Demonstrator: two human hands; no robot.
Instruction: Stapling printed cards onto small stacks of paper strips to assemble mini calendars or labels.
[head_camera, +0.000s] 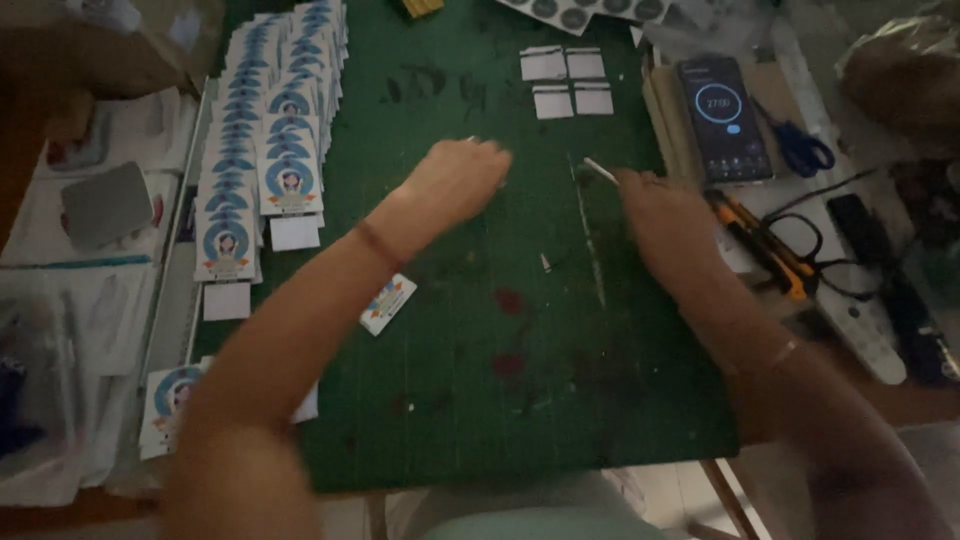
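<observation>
A dark green cutting mat (480, 380) is lying in dim light, bearing four white cards (566, 80) far; the right hand (665, 215) is pinching a thin white strip (600, 170), the left hand (460, 180) is curled, its grip unclear.

Far right lie a phone (724, 115) showing a timer, blue-handled scissors (800, 145) and an orange utility knife (765, 245), while printed cards (270, 140) overlap in rows at far left.

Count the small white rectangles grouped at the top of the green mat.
4 white rectangles, in a two-by-two block on the green mat: upper pair side by side, lower pair beneath. None look hidden.
</observation>
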